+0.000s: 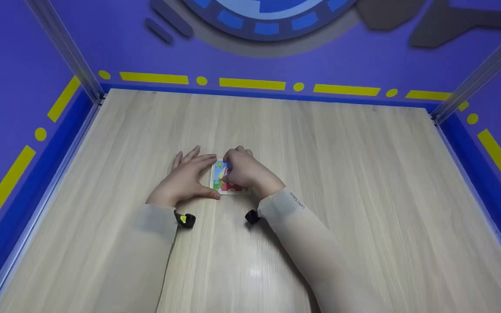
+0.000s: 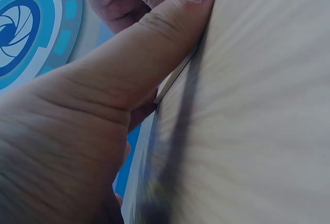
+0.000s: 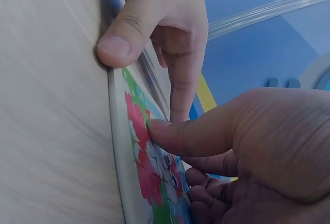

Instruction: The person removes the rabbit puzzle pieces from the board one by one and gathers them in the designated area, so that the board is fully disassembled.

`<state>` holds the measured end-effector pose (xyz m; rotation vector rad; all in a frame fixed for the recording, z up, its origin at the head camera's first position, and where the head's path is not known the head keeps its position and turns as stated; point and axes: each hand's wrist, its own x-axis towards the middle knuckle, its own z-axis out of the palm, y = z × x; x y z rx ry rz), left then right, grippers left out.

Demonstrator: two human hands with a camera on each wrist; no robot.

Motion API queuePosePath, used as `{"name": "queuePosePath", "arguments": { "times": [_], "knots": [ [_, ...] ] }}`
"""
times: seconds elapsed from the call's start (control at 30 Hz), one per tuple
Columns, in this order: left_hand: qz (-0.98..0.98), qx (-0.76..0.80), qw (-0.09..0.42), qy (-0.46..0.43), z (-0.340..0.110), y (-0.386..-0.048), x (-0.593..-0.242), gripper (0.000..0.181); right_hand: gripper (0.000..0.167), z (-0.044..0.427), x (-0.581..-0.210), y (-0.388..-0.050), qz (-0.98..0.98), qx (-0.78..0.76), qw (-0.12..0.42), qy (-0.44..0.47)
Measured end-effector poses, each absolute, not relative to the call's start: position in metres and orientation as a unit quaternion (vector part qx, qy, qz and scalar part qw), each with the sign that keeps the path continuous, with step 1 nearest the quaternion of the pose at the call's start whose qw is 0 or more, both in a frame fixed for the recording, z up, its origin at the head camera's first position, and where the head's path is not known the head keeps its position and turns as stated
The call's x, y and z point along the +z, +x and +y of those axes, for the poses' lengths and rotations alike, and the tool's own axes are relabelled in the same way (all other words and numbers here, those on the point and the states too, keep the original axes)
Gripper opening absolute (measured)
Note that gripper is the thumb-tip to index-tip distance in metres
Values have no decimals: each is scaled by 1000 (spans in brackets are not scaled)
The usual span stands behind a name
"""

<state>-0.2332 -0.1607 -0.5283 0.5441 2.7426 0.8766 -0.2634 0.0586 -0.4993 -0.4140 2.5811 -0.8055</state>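
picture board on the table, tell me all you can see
The picture board is thin, its pale, wood-like border framing a red, green and blue scene with curved, jigsaw-like seams. It lies flat on the table. The left hand has its thumb at the near left corner; the right hand has its thumb against the scene.

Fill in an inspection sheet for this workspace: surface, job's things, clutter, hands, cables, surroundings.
Surface: pale wood-grain tabletop.
Job's things: jigsaw puzzle with a pale border, lying picture side up, partly covered by the hands.
Clutter: nothing seen.
Left hand: spread, thumb and index finger at the puzzle's edges.
Right hand: thumb tip on the puzzle, other fingers curled; whether it pinches anything cannot be told.
Cables: nothing seen.
Surroundings: blue-purple walls, yellow dashes, metal corner posts.
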Motion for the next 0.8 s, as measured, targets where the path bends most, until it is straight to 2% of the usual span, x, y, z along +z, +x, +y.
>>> {"name": "queuePosePath", "arguments": {
  "times": [0.27,0.5,0.8],
  "knots": [
    [932,295,103,184,-160,-233,-528,120,54,58,-505,-264,926,-288,186,-157],
    [930,305,104,178,-159,-232,-528,120,41,58,-514,-262,924,-321,141,-154],
    [930,304,106,178,-162,-233,-529,122,38,59,-521,-260,911,-372,102,-143]
  ]
}}
